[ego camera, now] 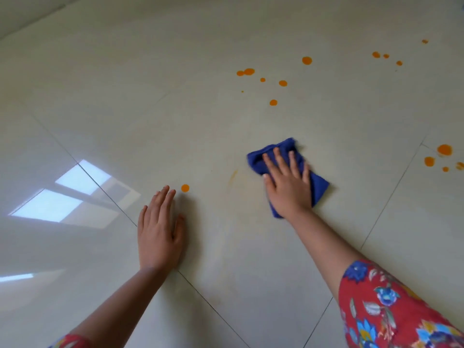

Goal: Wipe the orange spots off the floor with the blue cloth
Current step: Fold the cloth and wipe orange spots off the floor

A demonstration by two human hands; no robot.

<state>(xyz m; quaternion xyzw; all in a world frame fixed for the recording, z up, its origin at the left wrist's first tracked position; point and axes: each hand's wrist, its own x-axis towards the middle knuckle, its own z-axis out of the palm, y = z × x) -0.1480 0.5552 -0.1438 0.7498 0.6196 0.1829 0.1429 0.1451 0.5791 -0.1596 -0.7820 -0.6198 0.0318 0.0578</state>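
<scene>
Flat-palmed, not really a grip at all: the right hand (286, 182) sits spread on top of the blue cloth (319, 187) with fingers straight, pressing it to the floor just right of center frame. Left hand (160, 234) is lower center-left, fingers straight, planted on the tile for support, holding nothing.

Looks like the wiping is underway. There's a faint orange smear (233, 175) just left of the cloth, so I'd go back over that with firm pressure and a clean fold, otherwise it'll probably just spread. One lone orange spot (185, 188) sits right off the left fingertips, easy next target. Then a cluster of spots (273, 81) in the upper middle, a few more (384, 56) toward the upper right, and another bunch (444, 149) at the right edge.

Floor (100, 96) is glossy pale tile with thin dark grout lines, and a window reflection (62, 194) shows at the left. Red floral sleeve (391, 310) at lower right.
</scene>
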